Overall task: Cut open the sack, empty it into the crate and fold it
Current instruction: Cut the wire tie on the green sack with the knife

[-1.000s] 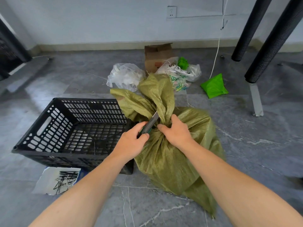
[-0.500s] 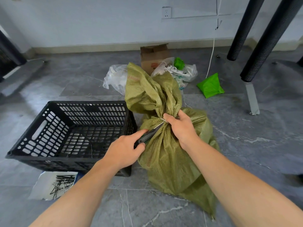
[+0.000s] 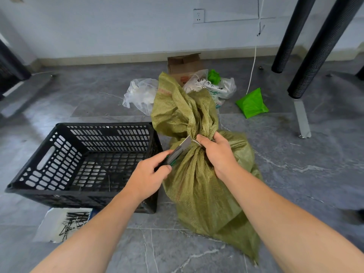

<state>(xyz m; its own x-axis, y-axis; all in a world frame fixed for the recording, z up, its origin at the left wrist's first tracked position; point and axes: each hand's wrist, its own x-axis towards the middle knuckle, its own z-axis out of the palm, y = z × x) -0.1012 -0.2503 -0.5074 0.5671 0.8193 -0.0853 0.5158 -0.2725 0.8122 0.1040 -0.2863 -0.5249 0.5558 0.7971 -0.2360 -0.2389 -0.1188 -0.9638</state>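
Note:
An olive-green woven sack [image 3: 199,190] stands on the grey floor, its neck cinched by a pale tie [image 3: 196,142]. My right hand [image 3: 217,153] grips the sack at the neck, just right of the tie. My left hand [image 3: 147,177] is closed on a utility knife [image 3: 178,152] with a green and dark handle. The knife's blade tip touches the tie at the neck. The loose top of the sack flares upward above the tie. A black slotted plastic crate [image 3: 59,154] sits directly left of the sack, with only thin bits on its bottom.
A white sheet with black marks [image 3: 63,223] lies under the crate's near corner. Behind the sack are a clear plastic bag [image 3: 140,93], a cardboard box [image 3: 184,65], printed bags and a bright green bag [image 3: 251,103]. Black table legs [image 3: 323,46] stand at the right.
The sack's loose top has swung from leaning left to standing up. My right hand has shifted up to the neck, and the knife blade now lies against the tie.

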